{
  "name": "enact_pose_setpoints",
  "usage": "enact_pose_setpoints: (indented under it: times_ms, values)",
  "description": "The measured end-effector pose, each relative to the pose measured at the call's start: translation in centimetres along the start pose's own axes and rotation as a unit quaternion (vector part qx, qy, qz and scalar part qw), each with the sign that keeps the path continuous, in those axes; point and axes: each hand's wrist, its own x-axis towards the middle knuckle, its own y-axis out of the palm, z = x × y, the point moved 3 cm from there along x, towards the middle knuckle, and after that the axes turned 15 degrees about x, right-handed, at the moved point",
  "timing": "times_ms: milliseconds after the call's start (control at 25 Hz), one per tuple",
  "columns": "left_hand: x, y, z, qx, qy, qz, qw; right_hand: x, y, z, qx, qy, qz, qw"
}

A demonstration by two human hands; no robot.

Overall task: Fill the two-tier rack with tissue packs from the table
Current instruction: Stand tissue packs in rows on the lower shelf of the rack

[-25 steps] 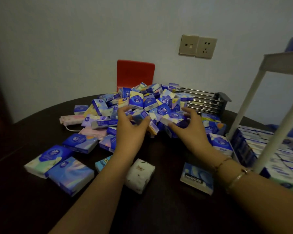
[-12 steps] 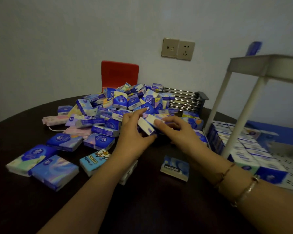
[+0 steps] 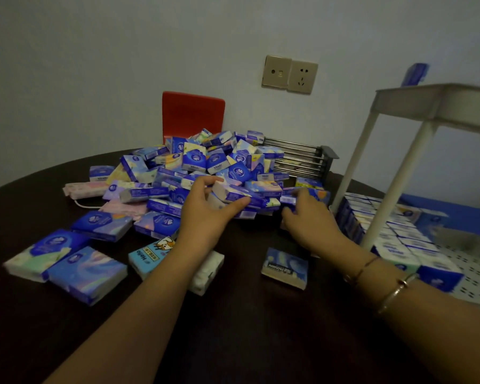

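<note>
Right hand (image 3: pixel 306 217) has shifted rightward; left hand (image 3: pixel 205 210) keeps its tissue packs (image 3: pixel 233 194).

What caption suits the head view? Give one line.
Left hand grips packs from the pile; right hand reaches beside the rack.

Blue-white tissue packs (image 3: pixel 205 167); dark brown table (image 3: pixel 233 328); red chair (image 3: pixel 193 113); white rack (image 3: pixel 438 103).

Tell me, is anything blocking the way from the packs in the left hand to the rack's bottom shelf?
The right hand and the rack's white legs lie between the left hand, gripping tissue packs, and the partly filled bottom shelf.
</note>
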Motion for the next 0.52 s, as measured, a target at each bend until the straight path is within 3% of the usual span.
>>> enact_pose_setpoints:
  times_ms: [40,120,240,360,520]
  values:
    - [0.1,0.0,0.2,-0.006,-0.016,0.001,1.0,0.3,-0.2,-1.1,-0.107,0.02,0.006,0.994]
    - [0.3,0.0,0.4,-0.022,-0.039,0.008,0.999,0.5,-0.2,-2.5,-0.205,0.062,0.058,0.975]
    - [0.2,0.0,0.6,-0.017,-0.058,0.013,0.998,0.0,0.4,-3.4,-0.234,0.067,0.086,0.966]
    - [-0.1,0.1,0.3,-0.058,-0.081,0.043,0.994,-0.7,0.5,-3.3,-0.282,-0.019,0.036,0.958]
    - [-0.7,0.4,-0.1,-0.167,-0.121,0.091,0.974,-2.4,-0.2,-2.5,-0.208,-0.109,-0.005,0.972]
